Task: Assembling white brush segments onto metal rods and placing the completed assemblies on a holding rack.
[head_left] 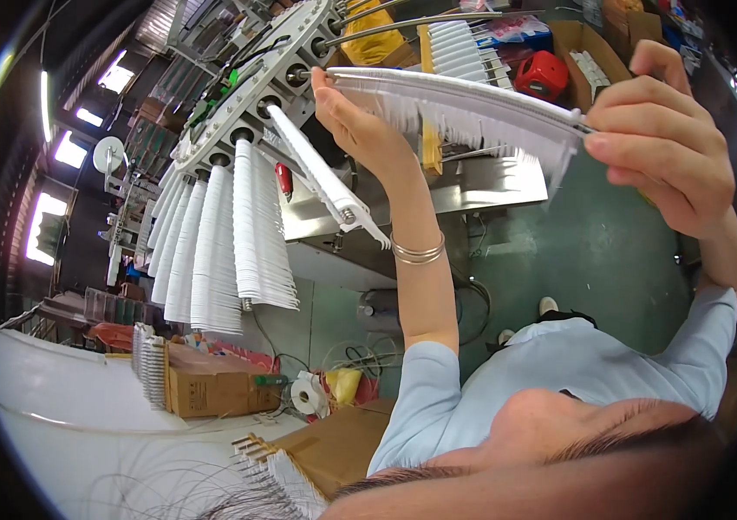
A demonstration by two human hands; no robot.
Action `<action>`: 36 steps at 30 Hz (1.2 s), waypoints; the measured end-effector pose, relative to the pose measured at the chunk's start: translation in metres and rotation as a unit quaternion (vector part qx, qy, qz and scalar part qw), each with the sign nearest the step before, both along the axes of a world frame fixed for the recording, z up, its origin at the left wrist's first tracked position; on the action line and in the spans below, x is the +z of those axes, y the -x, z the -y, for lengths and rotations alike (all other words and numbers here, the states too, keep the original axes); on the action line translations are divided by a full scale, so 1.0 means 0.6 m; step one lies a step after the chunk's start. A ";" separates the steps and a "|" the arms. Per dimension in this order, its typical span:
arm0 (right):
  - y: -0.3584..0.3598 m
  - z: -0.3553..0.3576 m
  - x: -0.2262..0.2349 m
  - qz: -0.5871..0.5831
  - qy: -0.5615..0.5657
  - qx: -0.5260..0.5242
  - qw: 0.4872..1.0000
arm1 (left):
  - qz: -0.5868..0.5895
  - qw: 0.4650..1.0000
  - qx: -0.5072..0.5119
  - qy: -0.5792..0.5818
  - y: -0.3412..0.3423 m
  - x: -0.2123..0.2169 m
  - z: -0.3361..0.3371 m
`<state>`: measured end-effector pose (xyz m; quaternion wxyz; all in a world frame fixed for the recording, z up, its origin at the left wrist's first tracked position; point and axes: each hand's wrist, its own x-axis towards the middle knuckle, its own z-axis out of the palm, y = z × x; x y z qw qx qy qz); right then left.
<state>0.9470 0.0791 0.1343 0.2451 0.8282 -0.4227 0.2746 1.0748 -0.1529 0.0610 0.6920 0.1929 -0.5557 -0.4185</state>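
I hold a long metal rod packed with a row of white plastic pieces [464, 108] between both hands, roughly level. My left hand [355, 126] grips its left end, right next to a socket of a white rotating wheel [286, 61] on a machine. My right hand [668, 147] pinches the rod's right end between thumb and fingers. A thin metal bangle [418, 252] circles my left wrist. Another loaded rod [321, 178] sticks out of the wheel just below my left hand. Several more loaded rods [212, 247] hang from the wheel at left.
A stainless steel machine body [481, 186] stands behind the held rod. Cardboard boxes [212, 390], a tape roll [308, 395] and more white pieces [150, 364] lie at lower left. A red object [542, 74] and boxes [585, 43] sit on the green floor [594, 251].
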 end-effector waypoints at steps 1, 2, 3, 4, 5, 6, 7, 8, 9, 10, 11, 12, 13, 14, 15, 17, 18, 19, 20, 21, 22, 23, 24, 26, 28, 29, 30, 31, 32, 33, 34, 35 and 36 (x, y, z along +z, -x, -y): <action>-0.001 0.012 -0.002 0.002 0.012 0.008 1.000 | -0.014 1.000 0.007 0.000 0.006 -0.005 0.009; -0.002 0.025 -0.003 0.005 0.024 0.018 1.000 | -0.028 0.999 0.015 0.000 0.007 -0.011 0.015; -0.005 0.040 -0.001 0.003 0.027 0.021 0.999 | -0.030 0.999 0.018 0.002 0.003 -0.016 0.017; -0.010 0.058 0.002 0.001 0.039 0.034 0.999 | -0.025 0.999 0.038 0.011 -0.002 -0.023 0.017; -0.016 0.073 0.005 -0.001 0.051 0.048 0.998 | -0.020 0.998 0.059 0.020 -0.008 -0.030 0.015; -0.014 0.084 0.002 -0.003 0.059 0.054 0.997 | -0.013 0.997 0.073 0.025 -0.003 -0.041 0.012; -0.012 0.088 -0.002 -0.003 0.058 0.053 0.997 | -0.013 0.997 0.072 0.025 0.002 -0.051 0.004; -0.009 0.092 -0.007 0.017 0.057 0.056 0.997 | -0.005 0.997 0.068 0.035 0.006 -0.062 -0.010; -0.007 0.095 -0.009 0.037 0.057 0.064 0.996 | 0.005 0.996 0.071 0.046 0.004 -0.071 -0.028; -0.005 0.099 -0.013 0.058 0.057 0.072 0.994 | 0.014 0.996 0.073 0.057 0.003 -0.080 -0.042; -0.003 0.104 -0.019 0.058 0.057 0.075 0.994 | 0.015 0.995 0.076 0.057 0.004 -0.090 -0.055; 0.002 0.112 -0.028 0.093 0.051 0.101 0.989 | 0.011 0.990 0.095 0.101 0.007 -0.100 -0.068; 0.005 0.119 -0.035 0.127 0.046 0.127 0.983 | 0.007 0.983 0.113 0.145 0.007 -0.107 -0.079; 0.007 0.122 -0.040 0.161 0.041 0.151 0.975 | 0.003 0.973 0.129 0.189 0.003 -0.111 -0.087; 0.008 0.122 -0.043 0.161 0.040 0.151 0.975 | 0.003 0.973 0.129 0.189 -0.004 -0.112 -0.096; 0.011 0.118 -0.048 0.176 0.013 0.156 0.972 | 0.023 0.962 0.108 0.248 -0.017 -0.109 -0.118; 0.013 0.114 -0.051 0.184 0.000 0.159 0.970 | 0.033 0.955 0.098 0.277 -0.021 -0.105 -0.126; 0.015 0.105 -0.053 0.184 0.000 0.157 0.970 | 0.033 0.956 0.095 0.277 -0.022 -0.098 -0.133; 0.018 0.090 -0.055 0.200 -0.001 0.170 0.965 | 0.062 0.952 0.106 0.280 -0.024 -0.087 -0.138; 0.021 0.071 -0.057 0.215 -0.002 0.184 0.959 | 0.091 0.948 0.116 0.284 -0.026 -0.076 -0.142; 0.023 0.053 -0.061 0.230 -0.002 0.197 0.953 | 0.120 0.942 0.126 0.287 -0.026 -0.068 -0.144; 0.024 0.036 -0.067 0.229 -0.002 0.199 0.953 | 0.120 0.942 0.128 0.287 -0.027 -0.063 -0.142; 0.026 0.018 -0.075 0.250 0.009 0.202 0.947 | 0.136 0.930 0.164 0.299 -0.025 -0.057 -0.136; 0.026 -0.031 -0.084 0.268 0.022 0.195 0.943 | 0.162 0.906 0.222 0.321 -0.015 -0.046 -0.129; 0.027 -0.078 -0.091 0.266 0.037 0.109 0.957 | 0.166 0.902 0.228 0.326 -0.009 -0.040 -0.128; 0.029 -0.089 -0.105 0.266 0.075 0.103 0.955 | 0.174 0.896 0.239 0.331 -0.007 -0.040 -0.126; 0.034 -0.111 -0.106 0.229 0.061 0.078 0.968 | 0.180 0.892 0.246 0.335 -0.006 -0.038 -0.128; 0.039 -0.127 -0.107 0.218 0.068 0.080 0.970 | 0.179 0.893 0.241 0.336 -0.005 -0.038 -0.131; 0.044 -0.145 -0.105 0.198 0.055 0.072 0.976 | 0.174 0.897 0.240 0.329 -0.004 -0.037 -0.134; 0.047 -0.153 -0.103 0.179 0.042 0.068 0.981 | 0.170 0.899 0.243 0.322 -0.005 -0.038 -0.135; 0.044 -0.154 -0.107 0.181 0.042 0.067 0.980 | 0.166 0.901 0.246 0.315 -0.006 -0.039 -0.136; 0.039 -0.153 -0.113 0.189 0.065 0.055 0.978 | 0.167 0.901 0.245 0.316 -0.007 -0.039 -0.136; 0.032 -0.149 -0.117 0.197 0.088 0.043 0.975 | 0.170 0.897 0.252 0.322 -0.009 -0.038 -0.136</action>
